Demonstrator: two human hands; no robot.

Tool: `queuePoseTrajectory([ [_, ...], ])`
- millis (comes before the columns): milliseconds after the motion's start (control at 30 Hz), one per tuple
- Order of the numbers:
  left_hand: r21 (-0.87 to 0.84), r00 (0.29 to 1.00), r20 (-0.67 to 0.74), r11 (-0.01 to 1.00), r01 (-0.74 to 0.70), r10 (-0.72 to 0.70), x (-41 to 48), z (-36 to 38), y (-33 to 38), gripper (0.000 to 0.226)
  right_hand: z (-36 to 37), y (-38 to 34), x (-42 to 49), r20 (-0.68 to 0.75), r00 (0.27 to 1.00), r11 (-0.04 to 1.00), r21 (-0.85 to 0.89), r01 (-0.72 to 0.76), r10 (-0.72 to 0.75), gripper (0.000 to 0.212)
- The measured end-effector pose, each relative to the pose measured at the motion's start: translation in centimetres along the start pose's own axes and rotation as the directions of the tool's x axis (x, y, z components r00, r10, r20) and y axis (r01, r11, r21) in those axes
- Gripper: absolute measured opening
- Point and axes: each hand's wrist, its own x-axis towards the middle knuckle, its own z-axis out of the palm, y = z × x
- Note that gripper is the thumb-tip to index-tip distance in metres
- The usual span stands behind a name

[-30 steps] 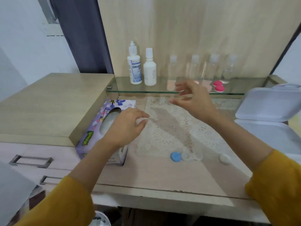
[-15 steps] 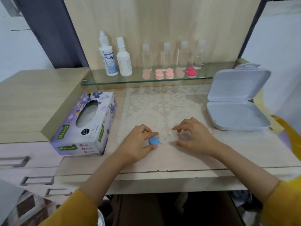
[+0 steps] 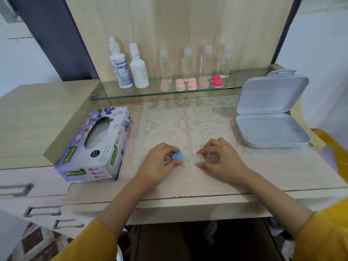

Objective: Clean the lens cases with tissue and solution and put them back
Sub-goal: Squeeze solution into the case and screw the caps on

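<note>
Head view: left hand (image 3: 160, 164) fingers (image 3: 169, 150) clamped on blue cap (image 3: 177, 156), right hand (image 3: 223, 162) fingers (image 3: 205, 150) pinching clear lens case (image 3: 188, 162). Step, likely: uncapping. Next: tissue (image 3: 96, 133) from box (image 3: 111, 153) left of fingers.

Pale wooden desk (image 3: 282, 174), dark curtain (image 3: 62, 38), white wall (image 3: 320, 34)

Home vanity desk (image 3: 207, 185): lace mat (image 3: 188, 119), tissue box (image 3: 98, 144), glass shelf (image 3: 150, 92) of bottles (image 3: 120, 66)

A clear lens case (image 3: 188, 162) with a blue cap (image 3: 177, 156) is lying on the lace mat's (image 3: 188, 121) front edge. The purple tissue box (image 3: 94, 144) is sitting left of the mat. White solution bottles (image 3: 138, 70) and pink cases (image 3: 185, 84) are standing behind it.
</note>
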Motion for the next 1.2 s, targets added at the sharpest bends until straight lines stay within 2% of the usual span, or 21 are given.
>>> queuePoseTrajectory([
  [267, -0.039, 0.997, 0.077, 0.999, 0.023, -0.020, 0.4, 1.2, 0.8, 0.030, 0.2, 0.1, -0.1, -0.040, 0.999, 0.999, 0.035, 0.016, -0.014, 0.023],
  [533, 0.046, 0.993, 0.119, 0.999, 0.018, -0.024, 0.4, 1.1, 1.1, 0.031, 0.2, 0.1, -0.1, -0.063, 0.998, 0.996, 0.078, 0.032, -0.027, 0.026],
  [633, 0.017, 0.979, 0.200, 0.999, -0.043, 0.039, 0.3, 0.9, 0.8, 0.035, 0.2, 0.1, -0.1, -0.073, 0.997, 0.995, 0.092, 0.030, -0.023, 0.027],
  [700, 0.005, 0.969, 0.246, 1.000, -0.024, 0.021, 0.4, 0.8, 0.8, 0.040, 0.2, 0.2, -0.1, -0.078, 0.996, 0.995, 0.090, 0.044, -0.037, 0.026],
  [800, 0.075, 0.983, 0.171, 0.995, 0.058, -0.071, 0.4, 1.2, 1.1, 0.049, 0.2, 0.2, -0.1, -0.084, 0.995, 0.995, 0.087, 0.052, -0.045, 0.028],
  [900, 0.087, 0.994, 0.058, 0.992, 0.087, -0.092, 0.1, 1.8, 1.4, 0.036, 0.2, 0.2, -0.1, -0.079, 0.996, 0.996, 0.072, 0.057, -0.051, 0.030],
  [1000, 0.072, 0.985, 0.161, 0.996, 0.055, -0.066, 0.3, 1.7, 1.4, 0.028, 0.3, 0.2, -0.1, -0.080, 0.996, 0.995, 0.088, 0.047, -0.040, 0.028],
  [1067, 0.049, 0.967, 0.250, 0.998, 0.042, -0.053, 0.6, 1.3, 1.3, 0.037, 0.3, 0.3, -0.1, -0.083, 0.996, 0.995, 0.090, 0.044, -0.036, 0.029],
  [1133, 0.052, 0.970, 0.228, 0.996, 0.079, -0.089, 0.6, 0.9, 1.3, 0.047, 0.3, 0.4, -0.1, -0.080, 0.996, 0.996, 0.082, 0.046, -0.040, 0.031],
  [1200, 0.118, 0.979, 0.144, 0.985, 0.126, -0.142, 0.6, 0.8, 1.5, 0.047, 0.3, 0.4, 0.0, -0.077, 0.996, 0.996, 0.075, 0.044, -0.039, 0.032],
])
